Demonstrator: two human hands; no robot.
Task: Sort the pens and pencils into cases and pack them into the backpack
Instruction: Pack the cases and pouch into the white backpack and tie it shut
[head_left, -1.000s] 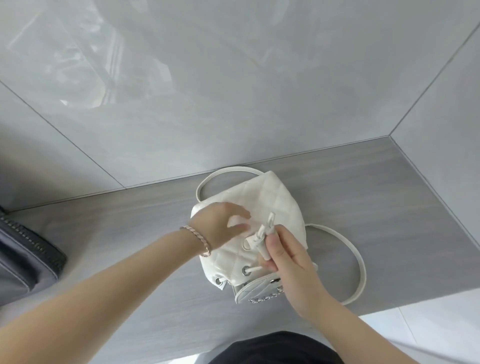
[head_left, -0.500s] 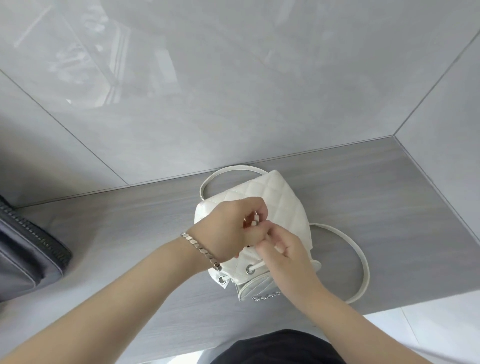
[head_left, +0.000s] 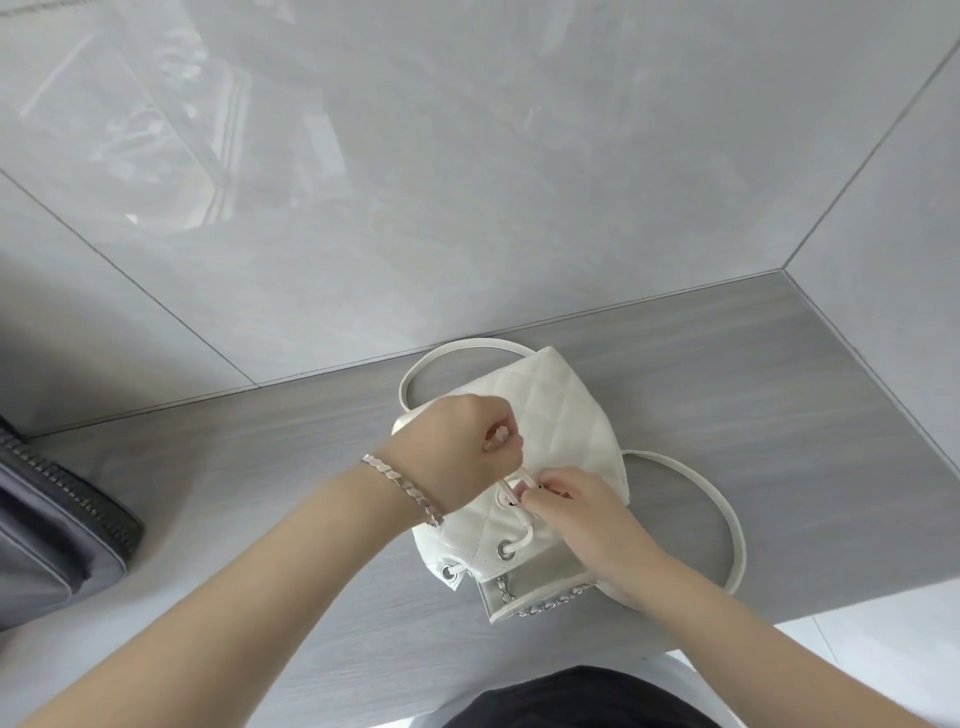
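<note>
Toward the back of the grey tabletop (head_left: 249, 467), just short of the tiled wall, lying down: white quilted backpack (head_left: 563, 410). Long axis near-to-far, leaning a little rightward at the far end; base toward the wall, gathered mouth and chain-trimmed flap (head_left: 535, 590) toward the person. Out on the tabletop, looped shoulder straps (head_left: 740, 551), one behind the base, one to the right. Both hands at the mouth, working the drawstring (head_left: 527, 535) threaded through the metal eyelets. Above the bag, left hand (head_left: 462, 447), fingers curled tight against the thumb, seemingly pinching the cord's upper end, though the grip itself half hidden. Lower, right hand (head_left: 592, 519), fingers pressed together and pinching the cord beside the top eyelet. No pens, pencils or cases in sight, so probably packed already; judged to be the closing step, cinching or knotting the cord. Next: hold the mouth steady with one hand, draw the cord snug with the other, then fold the flap over the opening. Off at the left edge, well apart, part of a dark zipped bag (head_left: 57, 525).
</note>
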